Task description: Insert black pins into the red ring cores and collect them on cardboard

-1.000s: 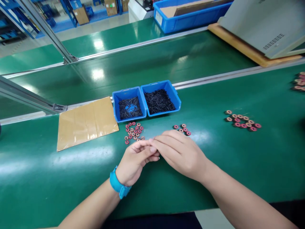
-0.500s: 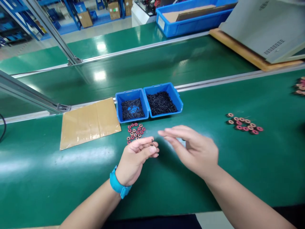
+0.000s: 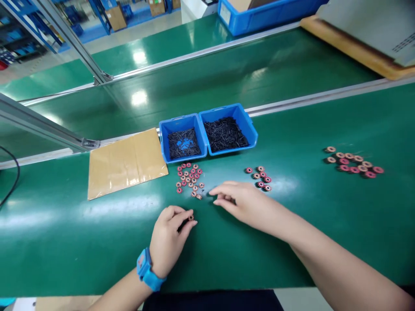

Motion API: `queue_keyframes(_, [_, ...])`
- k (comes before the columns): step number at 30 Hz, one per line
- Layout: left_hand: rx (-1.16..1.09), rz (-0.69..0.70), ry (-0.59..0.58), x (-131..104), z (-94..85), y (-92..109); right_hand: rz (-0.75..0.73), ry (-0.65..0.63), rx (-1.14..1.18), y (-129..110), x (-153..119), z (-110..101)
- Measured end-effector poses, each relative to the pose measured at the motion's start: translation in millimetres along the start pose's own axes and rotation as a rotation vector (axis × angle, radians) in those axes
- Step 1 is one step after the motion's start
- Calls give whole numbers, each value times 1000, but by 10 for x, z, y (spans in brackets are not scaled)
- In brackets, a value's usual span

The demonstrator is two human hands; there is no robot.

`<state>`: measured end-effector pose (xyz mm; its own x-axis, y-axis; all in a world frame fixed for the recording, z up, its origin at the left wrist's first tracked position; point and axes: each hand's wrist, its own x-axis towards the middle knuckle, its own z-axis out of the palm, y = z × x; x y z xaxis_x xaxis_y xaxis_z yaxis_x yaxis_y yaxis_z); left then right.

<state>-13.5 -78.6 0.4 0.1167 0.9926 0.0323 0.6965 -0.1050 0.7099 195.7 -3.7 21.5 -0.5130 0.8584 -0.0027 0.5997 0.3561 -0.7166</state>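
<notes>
My left hand [image 3: 170, 235], with a blue wrist strap, pinches a small copper-coloured toothed ring [image 3: 191, 218] between thumb and fingertips, low over the green bench. Just beyond it lies a loose group of similar red and copper rings [image 3: 188, 179]. One ring [image 3: 199, 196] at the near edge of that group looks tipped on its side. My right hand [image 3: 241, 198] is to the right of this group, thumb and index finger apart, with nothing visible between them. A second small cluster of rings [image 3: 262, 175] sits beyond the right hand.
Two blue bins hold black pin-like pieces: the left bin [image 3: 164, 147] also has blue bits, the right bin [image 3: 251, 129] is fuller. Left of them lies a cardboard sheet [image 3: 128, 164]. More rings [image 3: 358, 159] lie farther right. A metal rail [image 3: 292, 101] runs behind the bins.
My left hand has moved down and left; the dark pin seen upright at its ring no longer shows. My right hand has lowered and tilted, uncovering a ring cluster. The view has shifted slightly.
</notes>
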Motion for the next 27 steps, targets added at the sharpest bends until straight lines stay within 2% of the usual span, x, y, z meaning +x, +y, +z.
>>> queue_keyframes(3, [102,39,59,91,20,-42,32,-77,-60,-34,-5,186])
queue_keyframes(7, [207,0,121,161,-8,-34,104,5,-66,-98,-8,381])
queue_keyframes(12, [330,30,93,165,-52,-18,137,111,-146,-171,16,506])
queue_keyframes(19, [445,130,148,357,-6,-67,-14,132,-451,-145,-36,445])
queue_keyframes(23, [515,199,196,526,12,-123,-98,30,-603,-143,-28,329])
queue_keyframes(27, [577,223,228,541,-3,-145,-119,-50,-574,-152,24,260])
